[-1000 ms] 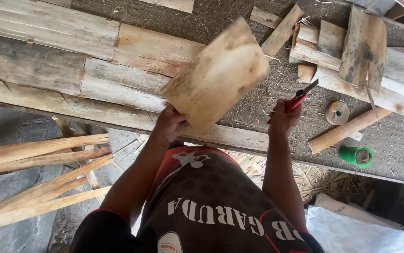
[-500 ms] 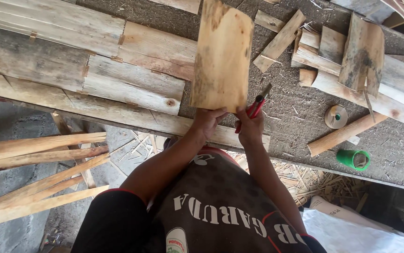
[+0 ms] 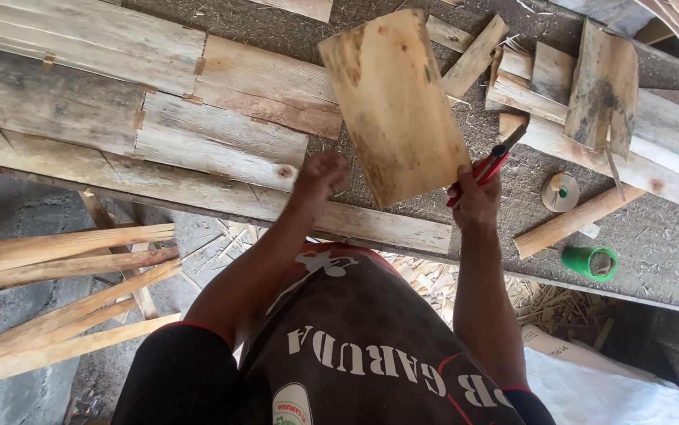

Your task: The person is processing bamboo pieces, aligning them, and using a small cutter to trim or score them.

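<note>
No container with visible contents shows; the nearest to one are a green tape roll [image 3: 590,262] at four o'clock and a small round spool [image 3: 560,191] at three o'clock, both lying on the dusty workbench [image 3: 654,236]. The right hand [image 3: 477,197] is closed on a red-handled tool [image 3: 487,166] and also touches the lower right edge of a wooden board [image 3: 393,106], which tilts up toward twelve o'clock above the bench. The left hand [image 3: 320,177] is curled loosely, just beside the board's lower left edge; whether it touches cannot be told. Half a second ago the left hand gripped the board's bottom, and the board stood nearly straight.
</note>
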